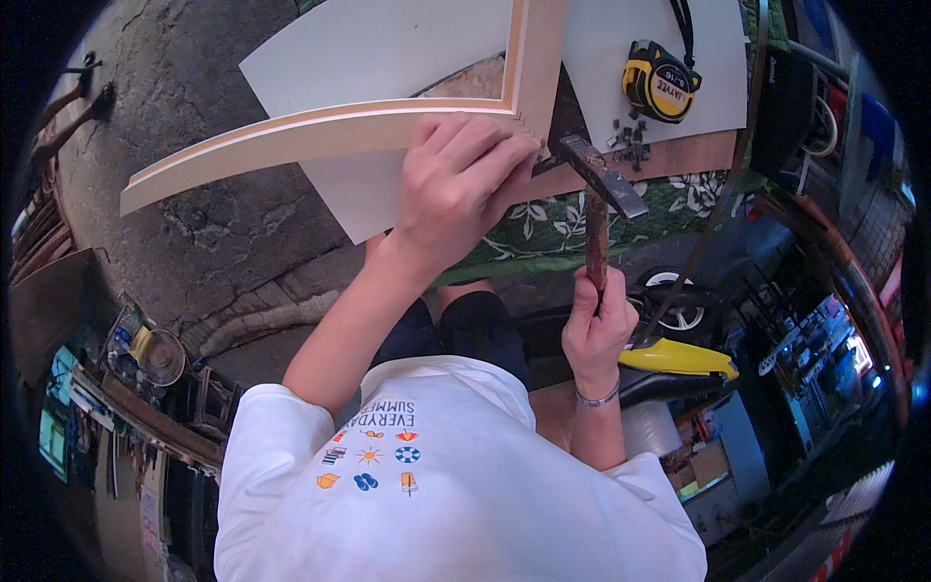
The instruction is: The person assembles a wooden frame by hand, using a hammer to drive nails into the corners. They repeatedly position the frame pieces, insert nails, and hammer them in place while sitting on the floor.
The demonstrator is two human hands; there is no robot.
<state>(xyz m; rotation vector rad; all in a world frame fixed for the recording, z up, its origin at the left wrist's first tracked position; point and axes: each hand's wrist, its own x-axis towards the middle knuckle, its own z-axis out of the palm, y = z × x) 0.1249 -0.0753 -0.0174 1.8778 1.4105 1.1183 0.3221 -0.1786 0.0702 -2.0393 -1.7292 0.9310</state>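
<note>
A pale wooden picture frame (pixel 330 137) with a white inner edge lies on the work surface, its corner in front of me. My left hand (pixel 464 179) is at that corner, fingers bent and pressed together by the joint; whatever they may pinch is hidden. My right hand (pixel 598 325) is wrapped round the lower handle of a hammer (pixel 596 238). The worn metal hammer head points up and sits just right of the frame corner and my left fingertips. Beyond it is a small pile of dark metal bits (pixel 632 145).
A yellow and black tape measure (pixel 661 81) lies on white board (pixel 718 58) at the far right. Green patterned cloth (pixel 669 211) covers the surface's near edge. A motorbike with a yellow panel (pixel 684 359) stands right of me. Concrete floor (pixel 184 107) stretches to the left.
</note>
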